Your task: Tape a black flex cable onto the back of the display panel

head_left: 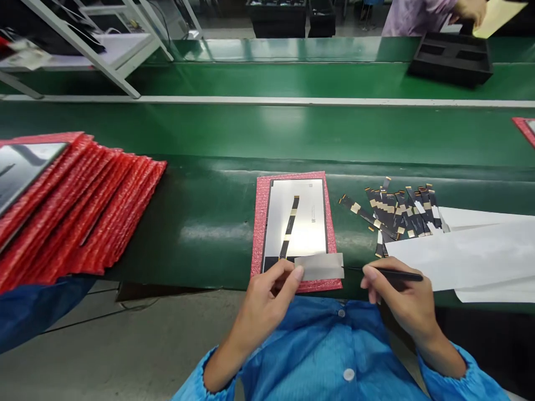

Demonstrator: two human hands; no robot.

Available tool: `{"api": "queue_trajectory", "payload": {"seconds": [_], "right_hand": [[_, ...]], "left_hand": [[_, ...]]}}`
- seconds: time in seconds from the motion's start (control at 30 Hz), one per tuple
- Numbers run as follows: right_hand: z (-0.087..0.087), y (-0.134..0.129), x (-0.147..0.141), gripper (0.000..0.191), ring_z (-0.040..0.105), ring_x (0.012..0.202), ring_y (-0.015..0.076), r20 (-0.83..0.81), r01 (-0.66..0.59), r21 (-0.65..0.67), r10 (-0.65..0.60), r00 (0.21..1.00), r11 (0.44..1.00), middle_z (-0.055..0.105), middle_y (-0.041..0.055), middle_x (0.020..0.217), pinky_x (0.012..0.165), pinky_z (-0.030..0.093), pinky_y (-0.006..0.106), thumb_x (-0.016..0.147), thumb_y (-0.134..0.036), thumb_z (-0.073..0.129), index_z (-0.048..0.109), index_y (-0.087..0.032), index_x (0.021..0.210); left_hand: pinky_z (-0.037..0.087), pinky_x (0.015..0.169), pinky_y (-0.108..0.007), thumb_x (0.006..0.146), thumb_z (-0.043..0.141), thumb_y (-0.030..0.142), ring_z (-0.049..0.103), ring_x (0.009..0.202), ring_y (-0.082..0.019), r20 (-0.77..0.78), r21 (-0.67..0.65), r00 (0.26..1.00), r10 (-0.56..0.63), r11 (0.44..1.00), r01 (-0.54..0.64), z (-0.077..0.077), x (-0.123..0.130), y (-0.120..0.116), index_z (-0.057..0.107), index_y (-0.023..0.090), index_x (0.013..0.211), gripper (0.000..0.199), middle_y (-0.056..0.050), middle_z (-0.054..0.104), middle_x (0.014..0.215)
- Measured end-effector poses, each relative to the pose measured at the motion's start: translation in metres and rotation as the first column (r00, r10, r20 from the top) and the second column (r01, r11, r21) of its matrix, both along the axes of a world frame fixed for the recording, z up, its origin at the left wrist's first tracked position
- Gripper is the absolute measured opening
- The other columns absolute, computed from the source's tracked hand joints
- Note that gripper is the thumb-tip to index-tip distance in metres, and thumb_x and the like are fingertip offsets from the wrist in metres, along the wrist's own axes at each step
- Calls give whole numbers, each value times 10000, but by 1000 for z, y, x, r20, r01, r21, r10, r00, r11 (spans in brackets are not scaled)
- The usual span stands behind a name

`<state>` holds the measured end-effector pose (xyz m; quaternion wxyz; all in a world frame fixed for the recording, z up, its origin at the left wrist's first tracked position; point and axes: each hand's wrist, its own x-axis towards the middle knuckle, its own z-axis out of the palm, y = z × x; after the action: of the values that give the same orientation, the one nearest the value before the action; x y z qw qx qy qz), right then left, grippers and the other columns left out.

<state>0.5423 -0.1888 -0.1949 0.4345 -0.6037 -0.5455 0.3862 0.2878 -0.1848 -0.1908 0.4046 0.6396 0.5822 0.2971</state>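
My left hand (270,298) pinches the left end of a pale translucent strip (321,266) between thumb and forefinger. The strip lies over the near edge of a flat display panel (314,228). Black tweezers (399,274) are gripped in my right hand (403,303), their tips at the strip's right end; I cannot tell whether they touch it. A dark flex cable (289,225) with gold patches runs lengthwise on the panel's silvery back, its lower end near my left fingers. Under the panel is a pink bubble-wrap sleeve (259,223).
On the left, overlapping red bubble-wrap sleeves (96,211) carry another panel (29,167). Several loose flex cables (401,211) lie right of the panel, beside white paper sheets (468,250). Across the green bench stand a black tray (453,58) and a person (413,16); a white metal frame (96,53) stands back left.
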Motion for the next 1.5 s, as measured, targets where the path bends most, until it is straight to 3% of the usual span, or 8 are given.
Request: {"api": "queue_trajectory", "payload": {"seconds": [0.17, 0.37, 0.47, 0.73, 1.5], "right_hand": [[-16, 5, -19, 97, 656, 351, 188, -45, -13, -85, 9, 999, 996, 722, -59, 589, 327, 575, 329, 827, -428, 688, 719, -368, 758], [-12, 7, -26, 120, 694, 402, 172, -73, -28, -119, 19, 997, 992, 710, -63, 572, 395, 628, 282, 842, -398, 685, 712, -334, 744], [-11, 5, -23, 95, 703, 413, 180, -65, -30, -136, 21, 998, 990, 720, -67, 573, 398, 634, 287, 840, -392, 687, 715, -345, 763], [-13, 3, -21, 76, 722, 450, 205, 13, -81, -141, 84, 996, 987, 741, -61, 592, 415, 644, 323, 849, -393, 681, 730, -356, 805], [-11, 6, -21, 70, 730, 475, 191, 115, -112, -152, 130, 985, 982, 743, -101, 598, 435, 641, 339, 853, -360, 693, 719, -422, 833]], "left_hand": [[427, 456, -255, 946, 540, 373, 505, 480, -82, -196, 224, 979, 59, 975, -14, -1, -9, 8, 602, 308, 782, 187, 37, 571, 579], [442, 466, -265, 944, 518, 323, 519, 498, -94, -338, 358, 939, 57, 931, 73, -3, -14, 9, 566, 309, 818, 136, 28, 573, 616], [400, 439, -262, 936, 521, 310, 490, 477, -98, -355, 354, 934, 35, 930, 100, -4, -15, 8, 547, 294, 787, 153, 35, 541, 589], [353, 565, -263, 925, 532, 310, 448, 550, -99, -394, 350, 919, 24, 928, 126, -10, -16, 5, 566, 222, 729, 217, 54, 509, 593], [327, 604, -265, 932, 524, 361, 408, 566, -109, -461, 254, 887, -13, 956, 146, -8, -17, 8, 569, 218, 726, 254, 53, 506, 590]]}}
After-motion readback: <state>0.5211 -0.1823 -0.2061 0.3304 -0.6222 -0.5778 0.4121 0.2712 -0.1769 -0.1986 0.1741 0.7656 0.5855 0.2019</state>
